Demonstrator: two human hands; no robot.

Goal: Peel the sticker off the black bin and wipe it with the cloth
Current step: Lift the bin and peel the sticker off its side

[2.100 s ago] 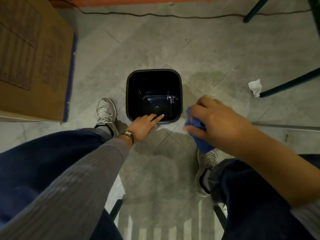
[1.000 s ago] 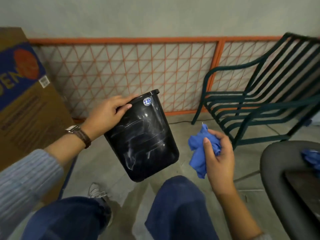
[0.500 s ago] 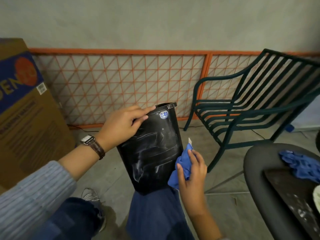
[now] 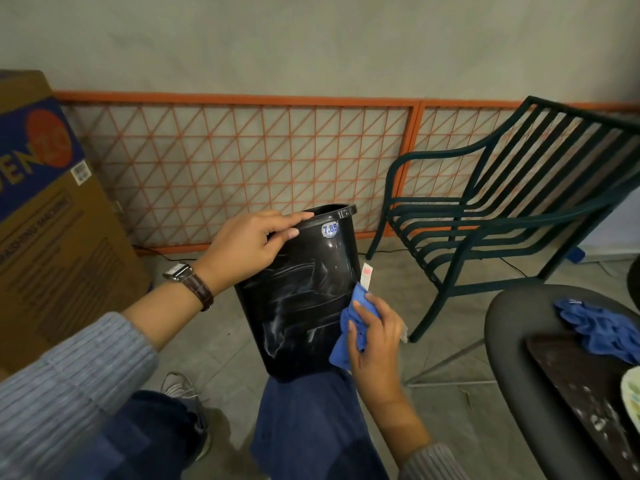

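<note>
Moved in — cloth (image 4: 345,322) is now pressing against black bin (image 4: 298,306), right hand (image 4: 377,344) bunching it; left hand (image 4: 249,247) is gripping rim — sticker (image 4: 330,229) unpeeled.

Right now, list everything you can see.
bin: 1, black, tilted, bottom at the knee
sticker: 1, white and blue, below the bin's rim
cloth: 1, blue, against the bin's side
spare cloth: 1, blue, on the table
table: 1, dark, lower right
chair: 1, dark green, right
box: 1, brown, far left
lattice: 1, orange, along the wall
shoe: 1, grey, floor
watch: 1, brown strap, left wrist
left grip: 1, bare, holds the bin's rim
right grip: 1, bare, holds the cloth
</note>
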